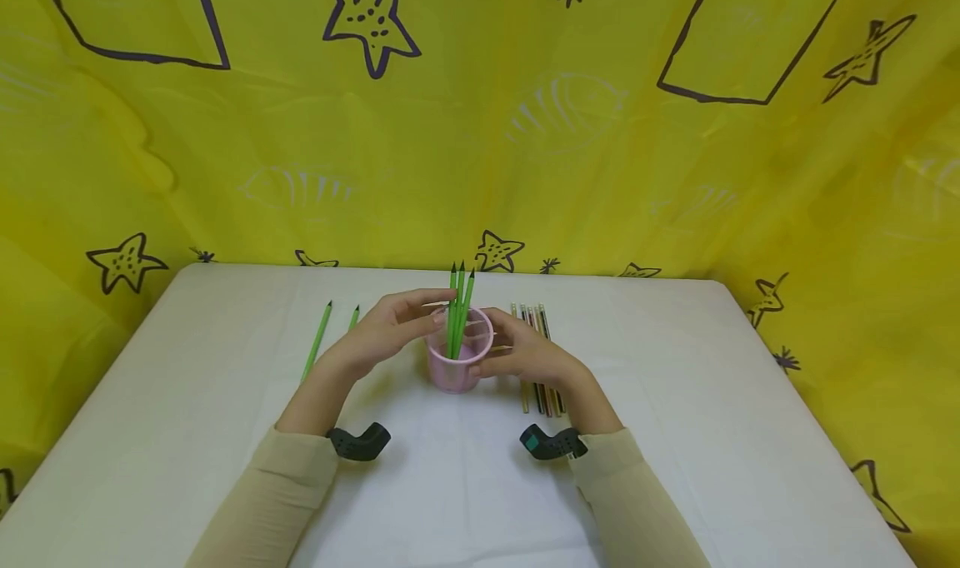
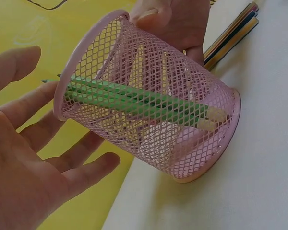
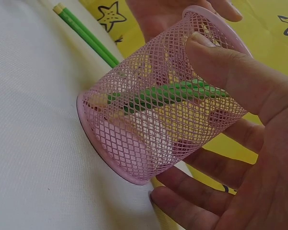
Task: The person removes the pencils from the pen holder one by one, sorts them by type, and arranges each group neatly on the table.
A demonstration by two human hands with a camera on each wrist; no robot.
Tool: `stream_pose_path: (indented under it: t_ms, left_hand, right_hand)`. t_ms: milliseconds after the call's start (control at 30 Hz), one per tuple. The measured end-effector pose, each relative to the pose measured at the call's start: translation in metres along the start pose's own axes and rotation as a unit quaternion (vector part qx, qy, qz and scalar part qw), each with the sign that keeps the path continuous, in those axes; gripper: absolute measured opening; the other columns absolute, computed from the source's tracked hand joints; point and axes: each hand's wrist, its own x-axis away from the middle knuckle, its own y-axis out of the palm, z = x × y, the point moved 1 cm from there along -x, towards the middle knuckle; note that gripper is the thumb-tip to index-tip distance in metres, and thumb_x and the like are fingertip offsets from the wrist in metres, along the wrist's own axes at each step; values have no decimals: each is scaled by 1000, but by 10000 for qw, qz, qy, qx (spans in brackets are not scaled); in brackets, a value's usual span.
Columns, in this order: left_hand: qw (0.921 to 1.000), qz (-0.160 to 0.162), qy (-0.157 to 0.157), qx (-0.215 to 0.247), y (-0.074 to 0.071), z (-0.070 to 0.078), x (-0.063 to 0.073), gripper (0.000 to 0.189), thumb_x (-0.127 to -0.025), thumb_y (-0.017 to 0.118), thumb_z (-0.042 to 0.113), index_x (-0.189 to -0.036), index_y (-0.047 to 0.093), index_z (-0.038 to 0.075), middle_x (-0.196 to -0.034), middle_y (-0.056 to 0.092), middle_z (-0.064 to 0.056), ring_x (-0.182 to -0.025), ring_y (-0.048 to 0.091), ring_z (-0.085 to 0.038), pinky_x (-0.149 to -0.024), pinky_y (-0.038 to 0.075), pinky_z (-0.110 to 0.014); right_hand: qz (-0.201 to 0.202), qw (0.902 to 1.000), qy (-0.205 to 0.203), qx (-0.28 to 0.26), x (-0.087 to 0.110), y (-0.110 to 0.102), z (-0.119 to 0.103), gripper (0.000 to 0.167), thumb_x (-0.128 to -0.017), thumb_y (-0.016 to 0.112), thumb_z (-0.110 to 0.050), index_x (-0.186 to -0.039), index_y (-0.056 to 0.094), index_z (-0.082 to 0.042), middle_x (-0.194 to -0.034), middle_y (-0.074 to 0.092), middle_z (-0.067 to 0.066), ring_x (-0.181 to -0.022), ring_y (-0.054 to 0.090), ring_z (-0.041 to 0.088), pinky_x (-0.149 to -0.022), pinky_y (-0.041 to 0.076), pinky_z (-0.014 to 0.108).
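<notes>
A pink mesh pencil cup [image 1: 450, 375] stands at the middle of the table, tilted in both wrist views only by the camera angle. Three green pencils [image 1: 459, 322] lean inside it, dark tips up. My right hand [image 1: 528, 353] grips the cup from the right, thumb [image 3: 216, 62] on the near mesh and fingers round the far side. On the other side my left hand [image 1: 382, 331] is spread loosely by the rim, its fingertips close to the pencils. In the left wrist view, the left palm [image 2: 19, 177] faces the cup and holds nothing.
Left of the cup, two more green pencils lie on the white tablecloth [image 1: 465, 501], one of them the outer pencil [image 1: 318, 339], partly behind my left arm. Several dark and gold pencils [image 1: 542, 397] lie in a row beneath my right hand. A yellow patterned curtain [image 1: 450, 135] hangs behind.
</notes>
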Motion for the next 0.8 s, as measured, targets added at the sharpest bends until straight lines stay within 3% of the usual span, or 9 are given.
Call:
stream_pose_path:
  t_ms: [500, 800]
  left_hand:
    - [9996, 281, 63, -3, -11, 15, 9, 41, -100, 61, 20, -140, 57, 18, -144, 57, -3, -132, 54, -25, -115, 33, -56]
    - [9992, 334, 140, 182, -16, 27, 16, 42, -98, 63, 26, -140, 57, 23, -143, 57, 4, -134, 52, -21, -117, 27, -58]
  right_hand:
    - [28, 10000, 74, 19, -1, 1, -1, 77, -82, 82, -11, -147, 42, -17, -142, 54, 15, -123, 59, 32, -104, 49, 47]
    - [14, 10000, 65, -14, -1, 1, -2, 77, -82, 82, -12, -148, 42, -16, -142, 53, 16, -125, 57, 34, -104, 48, 48]
